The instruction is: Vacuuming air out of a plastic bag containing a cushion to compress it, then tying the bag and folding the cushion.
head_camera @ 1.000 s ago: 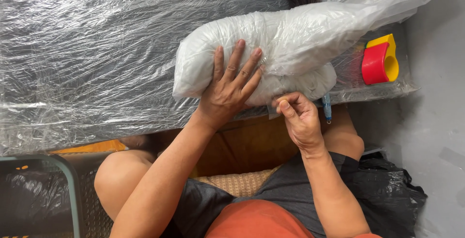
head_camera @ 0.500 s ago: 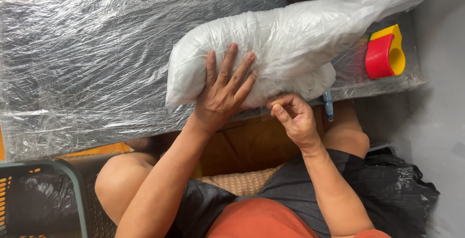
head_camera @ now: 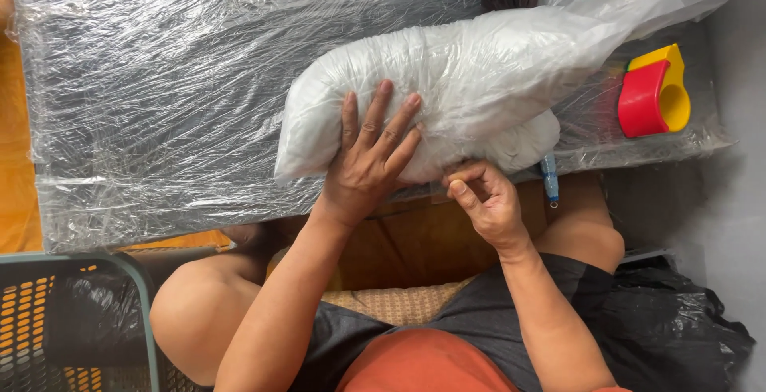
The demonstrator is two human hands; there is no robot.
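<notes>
on the near edge of the plastic-covered table (head_camera: 159, 104) lies a white bag (head_camera: 455, 81). the left hand (head_camera: 371, 160) rests flat and open on it. the right hand (head_camera: 487, 196) pinches the bag's near edge with curled fingers. a red and yellow tape holder (head_camera: 654, 93) stands at the right.

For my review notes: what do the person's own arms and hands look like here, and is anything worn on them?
Both arms are bare from the hands up to the frame's lower edge: no sleeves in view. The left hand and right hand wear no gloves, and no rings, watch or bracelets show. Fingernails look short and unpainted. No markings are visible on either forearm.
</notes>
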